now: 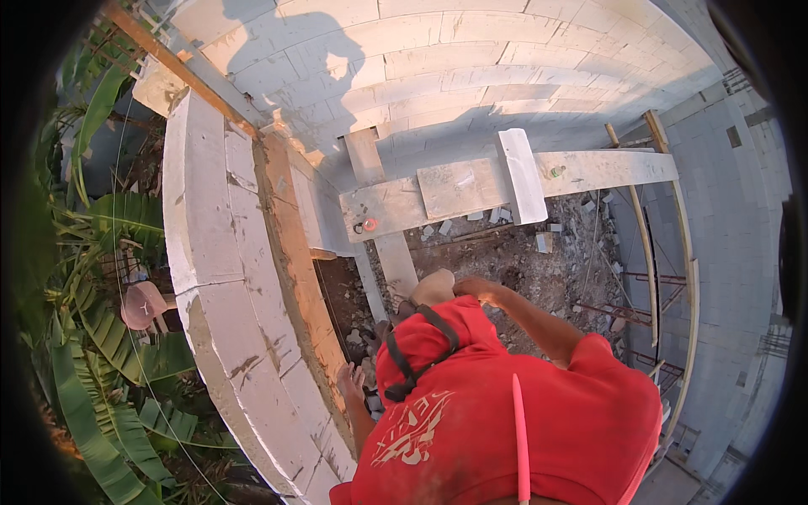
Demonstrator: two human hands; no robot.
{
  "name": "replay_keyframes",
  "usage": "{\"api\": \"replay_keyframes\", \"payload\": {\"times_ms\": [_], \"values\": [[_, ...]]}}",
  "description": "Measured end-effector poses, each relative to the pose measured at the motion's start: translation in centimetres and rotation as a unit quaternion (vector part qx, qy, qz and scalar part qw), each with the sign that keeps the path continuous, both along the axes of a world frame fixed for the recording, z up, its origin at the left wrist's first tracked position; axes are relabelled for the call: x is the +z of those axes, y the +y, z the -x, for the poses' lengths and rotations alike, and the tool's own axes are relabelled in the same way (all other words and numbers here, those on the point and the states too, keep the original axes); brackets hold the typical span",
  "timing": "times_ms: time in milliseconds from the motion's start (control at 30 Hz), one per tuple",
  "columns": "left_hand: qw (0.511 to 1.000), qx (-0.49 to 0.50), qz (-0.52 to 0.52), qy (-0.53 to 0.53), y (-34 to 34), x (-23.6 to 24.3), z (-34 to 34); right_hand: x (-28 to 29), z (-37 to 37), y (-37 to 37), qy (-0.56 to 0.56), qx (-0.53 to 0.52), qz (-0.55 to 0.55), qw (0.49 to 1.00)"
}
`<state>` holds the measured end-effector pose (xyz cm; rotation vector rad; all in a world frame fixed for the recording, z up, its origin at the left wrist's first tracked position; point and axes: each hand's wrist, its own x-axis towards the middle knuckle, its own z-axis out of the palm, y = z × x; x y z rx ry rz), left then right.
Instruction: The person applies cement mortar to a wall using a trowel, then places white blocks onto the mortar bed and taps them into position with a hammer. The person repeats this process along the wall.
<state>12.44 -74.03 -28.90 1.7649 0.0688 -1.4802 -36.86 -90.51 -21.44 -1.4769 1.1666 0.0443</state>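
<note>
My left hand [349, 380] is beside the inner edge of the light block wall [252, 337], fingers apart and holding nothing. Across my body, my right hand [476, 288] is at a bare, rounded surface [433, 286] that looks like my knee; its fingers are too small to make out. Red cloth with black bands [425, 345] lies just below that surface. I wear a red shirt [539, 421], with a pink pointed strip [520, 438] hanging down its front.
A plank walkway [598, 171] crosses ahead, carrying a white block [522, 177] and a small orange ring-shaped item [369, 225]. Rubble-strewn ground [497, 252] lies below. Wooden poles [690, 320] stand right, a block wall [471, 50] behind, banana-like leaves [101, 412] left.
</note>
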Motion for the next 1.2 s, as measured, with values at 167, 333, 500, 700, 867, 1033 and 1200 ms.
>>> {"api": "replay_keyframes", "payload": {"times_ms": [167,333,500,700,867,1033,1200], "values": [[0.991,-0.128,-0.013,-0.026,-9.3,-0.2,-1.3,0.4,3.0,3.9,-0.105,-0.443,-0.071,0.887],[0.978,-0.198,-0.057,-0.029,-17.1,-0.1,1.8,-0.4,6.9,9.1,-0.089,-0.648,-0.157,0.74],[0.97,-0.241,0.0,0.007,-24.1,0.8,9.1,-9.1,10.7,14.3,0.176,-0.296,-0.026,0.938],[0.966,-0.257,-0.014,0.031,-32.5,-0.7,21.1,-12.5,16.8,14.8,0.043,-0.604,-0.308,0.734],[0.939,-0.337,-0.062,0.039,-42.2,-4.3,35.7,-13.2,29.2,4.2,0.085,-0.635,-0.326,0.696],[0.839,-0.529,-0.127,0.016,-51.9,-14.4,51.7,-23.9,44.7,-7.4,0.126,-0.658,-0.285,0.686],[0.799,-0.584,-0.14,0.028,-63.7,-31.0,69.2,-41.3,58.4,-15.0,0.241,-0.563,-0.194,0.767]]}}
